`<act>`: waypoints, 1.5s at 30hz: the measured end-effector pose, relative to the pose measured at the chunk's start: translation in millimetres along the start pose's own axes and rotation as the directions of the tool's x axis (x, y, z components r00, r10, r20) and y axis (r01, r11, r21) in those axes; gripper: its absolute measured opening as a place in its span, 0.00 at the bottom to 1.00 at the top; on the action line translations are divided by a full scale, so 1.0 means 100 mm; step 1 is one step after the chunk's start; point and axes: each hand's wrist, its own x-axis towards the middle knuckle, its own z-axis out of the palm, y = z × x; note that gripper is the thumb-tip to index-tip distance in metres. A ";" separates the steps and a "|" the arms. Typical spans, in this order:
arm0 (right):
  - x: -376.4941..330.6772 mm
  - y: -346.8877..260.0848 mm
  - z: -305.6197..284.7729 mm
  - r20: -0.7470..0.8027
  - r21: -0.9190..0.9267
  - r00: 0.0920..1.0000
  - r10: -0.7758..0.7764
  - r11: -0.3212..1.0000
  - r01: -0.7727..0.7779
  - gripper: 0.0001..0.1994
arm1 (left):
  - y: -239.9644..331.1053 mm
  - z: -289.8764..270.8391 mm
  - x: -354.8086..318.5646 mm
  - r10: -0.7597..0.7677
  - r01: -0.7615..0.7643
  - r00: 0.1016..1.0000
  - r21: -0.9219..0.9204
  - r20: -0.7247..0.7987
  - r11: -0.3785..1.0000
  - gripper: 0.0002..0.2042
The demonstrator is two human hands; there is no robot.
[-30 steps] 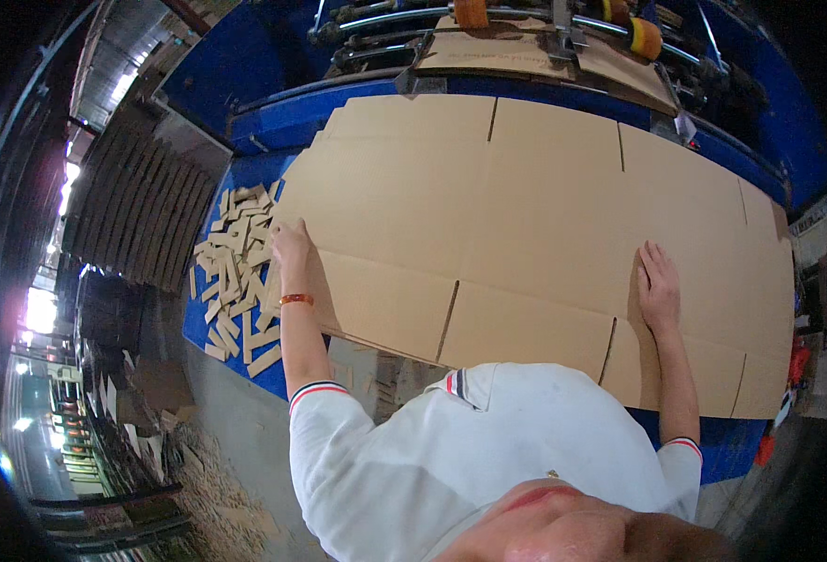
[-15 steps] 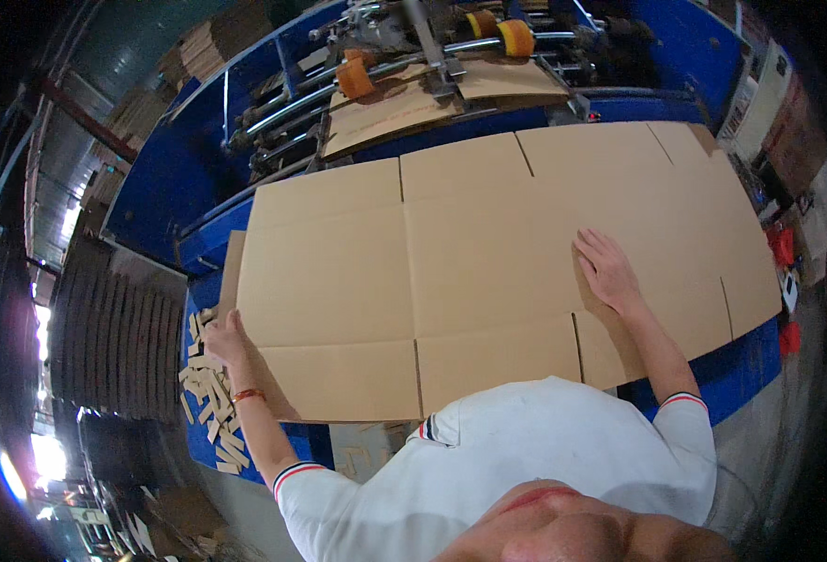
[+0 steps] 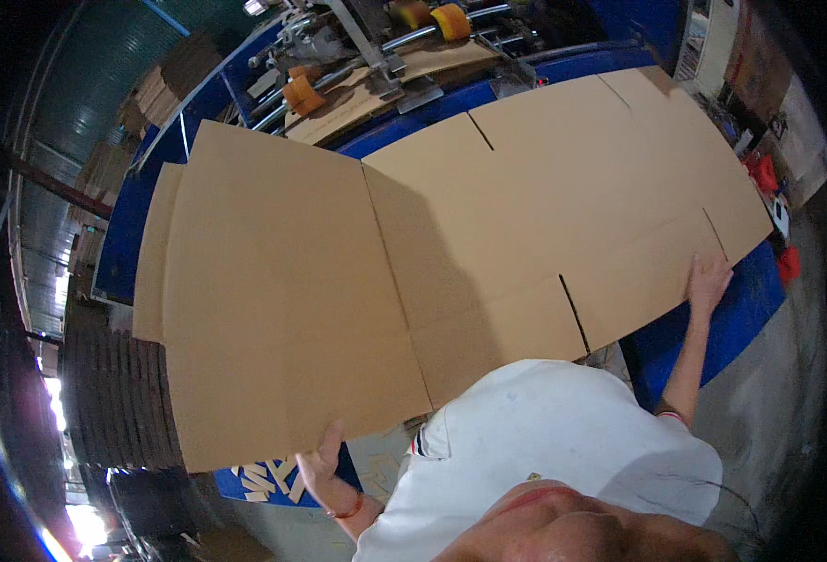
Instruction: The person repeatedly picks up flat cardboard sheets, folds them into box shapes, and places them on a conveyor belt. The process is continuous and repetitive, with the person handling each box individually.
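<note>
A large flat brown cardboard sheet (image 3: 488, 234) with cut slots lies across a blue machine table (image 3: 723, 328). My left hand (image 3: 324, 464) grips the near edge of its left panel, which is lifted and folded up toward me. My right hand (image 3: 708, 281) presses flat on the sheet's right part near the front edge. My white shirt fills the lower middle of the view.
Behind the sheet stands a feeding machine with orange rollers (image 3: 301, 94) and metal bars. A stack of flat cardboard (image 3: 118, 403) sits at the left. Small cardboard scraps (image 3: 268, 478) lie on the floor below my left hand. Red items (image 3: 765, 173) rest at the right.
My left hand has raised the left panel of the sheet, folding it upward. My right hand has slid out toward the right end of the sheet. The view has turned left.
</note>
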 end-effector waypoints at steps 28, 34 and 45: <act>-0.13 -1.86 -1.10 -0.568 0.569 0.656 -0.497 0.339 0.749 0.16 | -0.60 1.00 0.75 0.085 -0.179 0.951 0.305 0.298 0.935 0.18; -0.47 -2.00 -1.05 -0.499 0.540 0.392 -0.773 0.077 0.838 0.21 | -0.26 1.57 0.11 0.280 -0.688 0.527 0.210 0.803 0.694 0.32; -0.76 -2.54 -0.41 -0.348 0.482 0.164 -0.923 -0.026 0.876 0.26 | -0.60 2.04 0.38 0.240 -0.738 0.483 0.244 0.842 0.629 0.34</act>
